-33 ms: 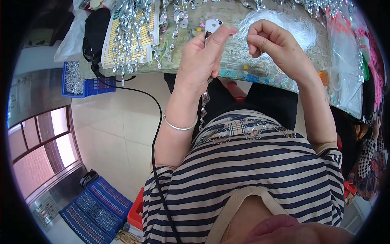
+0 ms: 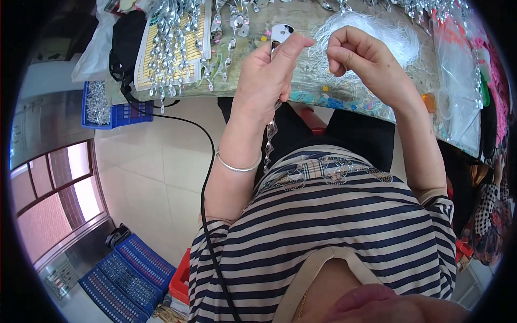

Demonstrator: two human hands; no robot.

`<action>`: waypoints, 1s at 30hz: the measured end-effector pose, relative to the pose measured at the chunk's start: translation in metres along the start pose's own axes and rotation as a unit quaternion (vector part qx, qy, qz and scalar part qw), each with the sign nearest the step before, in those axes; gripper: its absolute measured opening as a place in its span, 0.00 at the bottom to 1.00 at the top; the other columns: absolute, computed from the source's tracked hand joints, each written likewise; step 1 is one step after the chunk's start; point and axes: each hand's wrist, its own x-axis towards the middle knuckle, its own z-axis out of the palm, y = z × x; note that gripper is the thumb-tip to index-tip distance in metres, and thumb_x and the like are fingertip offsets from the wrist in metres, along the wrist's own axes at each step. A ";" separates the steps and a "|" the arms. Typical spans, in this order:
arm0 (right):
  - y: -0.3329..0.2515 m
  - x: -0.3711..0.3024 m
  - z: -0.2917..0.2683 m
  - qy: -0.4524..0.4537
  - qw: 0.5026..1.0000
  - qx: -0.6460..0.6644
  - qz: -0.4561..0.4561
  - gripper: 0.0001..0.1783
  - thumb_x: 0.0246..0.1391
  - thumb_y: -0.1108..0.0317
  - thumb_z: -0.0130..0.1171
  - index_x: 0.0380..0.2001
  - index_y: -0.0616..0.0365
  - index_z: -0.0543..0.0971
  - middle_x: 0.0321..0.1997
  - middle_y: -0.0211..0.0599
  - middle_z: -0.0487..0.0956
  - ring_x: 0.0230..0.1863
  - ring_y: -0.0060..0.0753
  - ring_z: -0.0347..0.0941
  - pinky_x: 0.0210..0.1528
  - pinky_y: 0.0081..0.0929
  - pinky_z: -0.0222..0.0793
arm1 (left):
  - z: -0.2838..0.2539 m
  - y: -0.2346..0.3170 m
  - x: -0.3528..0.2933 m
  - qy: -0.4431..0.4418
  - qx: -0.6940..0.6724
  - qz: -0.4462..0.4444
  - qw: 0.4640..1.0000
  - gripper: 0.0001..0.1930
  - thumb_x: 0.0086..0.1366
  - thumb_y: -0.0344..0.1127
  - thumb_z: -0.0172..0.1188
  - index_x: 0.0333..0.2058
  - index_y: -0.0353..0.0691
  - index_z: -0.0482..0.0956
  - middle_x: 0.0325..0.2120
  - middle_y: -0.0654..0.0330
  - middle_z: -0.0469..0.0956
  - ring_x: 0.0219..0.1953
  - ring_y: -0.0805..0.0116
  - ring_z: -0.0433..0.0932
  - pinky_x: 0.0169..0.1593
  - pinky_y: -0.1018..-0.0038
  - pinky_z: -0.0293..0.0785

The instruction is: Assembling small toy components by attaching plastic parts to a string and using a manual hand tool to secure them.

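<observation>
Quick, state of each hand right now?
Left hand: closed, holding a twisted silver strip.
Right hand: curled closed; whether it pinches anything thin cannot be told.

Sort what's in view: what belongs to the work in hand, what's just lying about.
Likely work things:
silvery twisted strand, in the left hand
white thread pile, near the right hand
similar strands, upper left

Apparently lying about:
black cloth item
clear plastic bag
red container
</observation>
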 end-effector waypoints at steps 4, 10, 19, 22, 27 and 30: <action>-0.002 0.000 0.000 0.000 1.000 -0.016 0.008 0.08 0.61 0.65 0.51 0.34 0.58 0.72 0.26 0.25 0.73 0.30 0.15 0.68 0.36 0.16 0.65 | 0.002 -0.003 0.002 0.039 0.072 0.018 0.996 0.14 0.60 0.44 0.61 0.34 0.37 0.80 0.12 0.74 0.64 0.10 0.86 0.56 0.14 0.85 0.50; 0.003 0.003 -0.004 -0.002 1.000 -0.020 0.005 0.10 0.60 0.64 0.52 0.36 0.59 0.73 0.27 0.27 0.75 0.31 0.17 0.70 0.38 0.16 0.67 | 0.005 -0.008 0.004 0.101 0.099 0.042 0.989 0.13 0.60 0.42 0.61 0.31 0.36 0.79 0.11 0.74 0.62 0.10 0.86 0.54 0.14 0.84 0.49; 0.016 0.009 -0.074 0.094 0.985 -0.141 -0.014 0.11 0.60 0.61 0.51 0.39 0.55 0.76 0.28 0.22 0.75 0.31 0.13 0.67 0.35 0.12 0.61 | -0.027 0.000 -0.001 0.216 0.122 0.056 0.967 0.13 0.60 0.41 0.61 0.31 0.35 0.79 0.19 0.68 0.73 0.12 0.85 0.56 0.15 0.83 0.54; 0.014 0.011 -0.079 0.230 0.955 -0.185 -0.008 0.06 0.55 0.70 0.55 0.33 0.61 0.74 0.26 0.32 0.75 0.30 0.23 0.71 0.34 0.19 0.65 | -0.032 0.003 -0.003 0.205 0.106 0.068 0.971 0.13 0.59 0.41 0.61 0.31 0.35 0.79 0.17 0.69 0.71 0.12 0.85 0.56 0.15 0.83 0.53; 0.004 0.010 -0.051 0.262 0.804 -0.524 -0.103 0.08 0.48 0.68 0.59 0.31 0.60 0.76 0.37 0.45 0.75 0.40 0.42 0.71 0.42 0.32 0.66 | -0.014 0.006 -0.004 0.178 0.148 0.029 0.973 0.12 0.59 0.40 0.61 0.31 0.35 0.79 0.19 0.69 0.73 0.14 0.86 0.59 0.16 0.83 0.54; 0.014 0.013 -0.019 0.178 0.924 -0.295 -0.165 0.14 0.59 0.63 0.53 0.46 0.58 0.75 0.38 0.29 0.79 0.43 0.20 0.73 0.48 0.17 0.65 | -0.009 0.004 -0.004 0.133 0.174 0.024 0.975 0.13 0.59 0.40 0.61 0.33 0.34 0.79 0.23 0.67 0.77 0.18 0.85 0.63 0.20 0.83 0.58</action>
